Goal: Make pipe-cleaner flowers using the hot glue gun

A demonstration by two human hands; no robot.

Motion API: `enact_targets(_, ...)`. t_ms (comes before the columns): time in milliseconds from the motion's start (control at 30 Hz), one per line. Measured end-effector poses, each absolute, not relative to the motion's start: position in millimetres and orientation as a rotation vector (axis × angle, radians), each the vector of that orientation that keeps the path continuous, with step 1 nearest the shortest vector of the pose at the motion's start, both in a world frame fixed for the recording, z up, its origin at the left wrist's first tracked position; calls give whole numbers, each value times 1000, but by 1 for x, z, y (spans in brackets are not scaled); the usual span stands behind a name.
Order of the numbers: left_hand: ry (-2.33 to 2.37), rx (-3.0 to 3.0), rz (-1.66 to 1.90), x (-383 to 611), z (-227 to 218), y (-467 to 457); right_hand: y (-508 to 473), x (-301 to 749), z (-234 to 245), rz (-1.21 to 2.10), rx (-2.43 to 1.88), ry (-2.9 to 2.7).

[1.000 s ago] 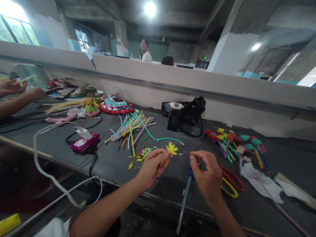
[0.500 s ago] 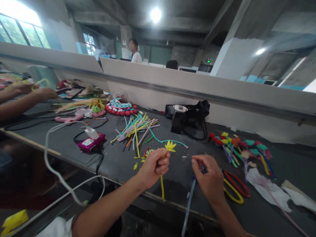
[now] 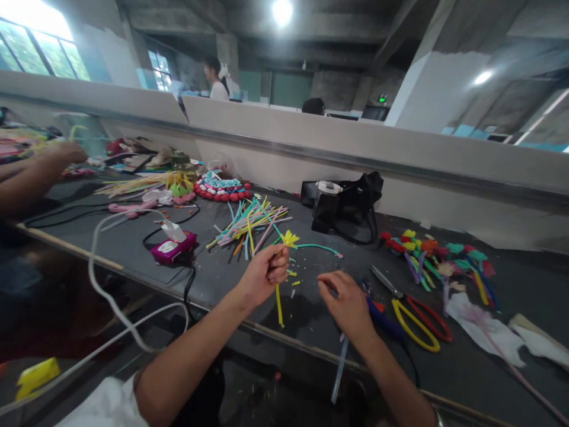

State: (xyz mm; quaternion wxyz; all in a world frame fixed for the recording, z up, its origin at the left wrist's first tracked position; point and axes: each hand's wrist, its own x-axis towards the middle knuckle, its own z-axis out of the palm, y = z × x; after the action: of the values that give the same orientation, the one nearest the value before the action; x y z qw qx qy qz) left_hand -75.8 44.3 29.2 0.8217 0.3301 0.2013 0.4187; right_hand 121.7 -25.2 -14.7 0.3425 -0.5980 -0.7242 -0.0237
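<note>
My left hand (image 3: 263,274) is closed around a yellow straw (image 3: 278,305) whose top is cut into a small yellow flower (image 3: 290,239); the stem hangs below my fist, over the dark table (image 3: 111,249). My right hand (image 3: 347,301) hovers palm down just right of it, fingers loosely apart and holding nothing. A blue tool (image 3: 379,313) lies right beside that hand, with a pale tube (image 3: 340,367) running off the table's front edge. Scissors with yellow and red handles (image 3: 415,317) lie further right.
A pile of coloured straws (image 3: 249,224) lies behind my left hand. Further off are a black bag (image 3: 349,198), a pink device (image 3: 174,249) with a white cable (image 3: 111,299), finished straw flowers (image 3: 438,255), white paper (image 3: 482,329), and a co-worker's arms (image 3: 33,172) at far left.
My left hand carried the yellow flower left and away from me. My right hand let go of the blue tool and moved left, uncovering the scissors.
</note>
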Motion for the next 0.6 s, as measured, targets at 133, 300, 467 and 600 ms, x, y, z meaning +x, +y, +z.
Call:
enact_targets(133,470,717,881,-78,24,46,-13,106,-19,-60,-1584,-2026)
enact_targets(300,495,732,843,-68,16,40,3,88,-28,-92,-1609,-2189)
enact_targets(467,503,733,821,-58,16,34,3,84,-33,-118,-1670,-2169)
enact_targets(600,490,731,838,-52,18,29,-6,104,-31,-89,-1745,-2038)
